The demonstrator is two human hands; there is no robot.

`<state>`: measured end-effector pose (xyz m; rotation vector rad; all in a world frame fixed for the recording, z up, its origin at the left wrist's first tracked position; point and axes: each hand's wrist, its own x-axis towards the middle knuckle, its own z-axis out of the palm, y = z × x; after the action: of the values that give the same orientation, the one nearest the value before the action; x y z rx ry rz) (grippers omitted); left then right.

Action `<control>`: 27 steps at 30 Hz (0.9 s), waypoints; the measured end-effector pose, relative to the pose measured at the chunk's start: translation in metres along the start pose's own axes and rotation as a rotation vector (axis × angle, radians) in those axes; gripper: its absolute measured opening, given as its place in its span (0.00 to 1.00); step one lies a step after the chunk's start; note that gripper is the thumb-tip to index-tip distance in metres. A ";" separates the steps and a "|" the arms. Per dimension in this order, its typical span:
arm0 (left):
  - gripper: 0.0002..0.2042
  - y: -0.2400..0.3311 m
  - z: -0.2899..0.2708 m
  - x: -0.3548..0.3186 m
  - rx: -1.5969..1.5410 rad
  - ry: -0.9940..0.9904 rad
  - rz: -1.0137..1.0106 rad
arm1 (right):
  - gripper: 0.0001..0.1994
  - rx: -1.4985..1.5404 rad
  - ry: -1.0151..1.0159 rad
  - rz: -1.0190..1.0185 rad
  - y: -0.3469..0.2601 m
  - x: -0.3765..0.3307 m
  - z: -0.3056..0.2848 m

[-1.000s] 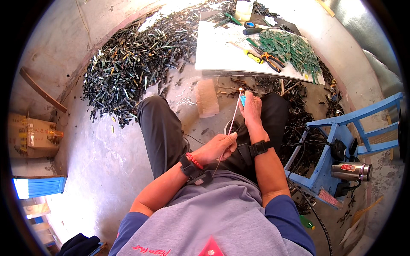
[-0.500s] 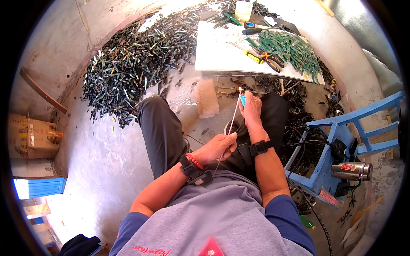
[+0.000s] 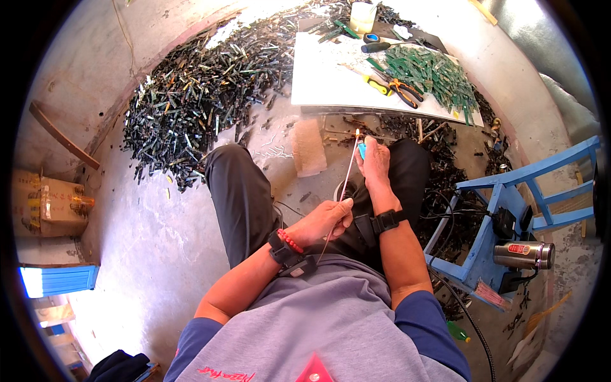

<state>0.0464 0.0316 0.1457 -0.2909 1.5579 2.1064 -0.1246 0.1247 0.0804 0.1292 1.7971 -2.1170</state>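
My left hand (image 3: 328, 219) is closed round a long thin stick (image 3: 348, 175), pale pink above the fingers and darker below, much like an incense stick. It slants up and away from me, its lower end near my shirt. In my right hand (image 3: 375, 159), over my right thigh, a small blue lighter (image 3: 362, 150) is gripped, only partly showing between the fingers. A small flame (image 3: 358, 132) burns at its top, touching the stick's far tip.
Ahead, a white board (image 3: 318, 79) carries green strips (image 3: 426, 73), pliers (image 3: 405, 91) and a yellow-handled tool (image 3: 379, 85). A large heap of dark strips (image 3: 197, 108) covers the floor at left. To my right stands a blue chair (image 3: 474, 267) with a steel flask (image 3: 523, 255).
The flame at the stick's tip now stands taller and narrower. Both hands have stayed nearly in place.
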 end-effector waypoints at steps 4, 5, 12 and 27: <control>0.27 -0.003 -0.001 0.002 -0.019 -0.003 -0.013 | 0.19 -0.027 0.001 -0.018 -0.001 -0.001 0.001; 0.27 -0.003 -0.001 0.001 -0.020 -0.001 -0.015 | 0.19 -0.041 -0.004 -0.019 -0.002 -0.002 0.001; 0.27 -0.001 -0.001 0.001 -0.006 0.002 -0.020 | 0.20 -0.064 -0.006 -0.029 -0.003 -0.003 0.002; 0.27 -0.001 0.000 0.000 -0.015 -0.010 -0.015 | 0.21 -0.081 0.019 -0.025 -0.005 -0.003 0.004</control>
<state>0.0465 0.0318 0.1448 -0.2965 1.5303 2.1054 -0.1224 0.1219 0.0864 0.1068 1.9019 -2.0632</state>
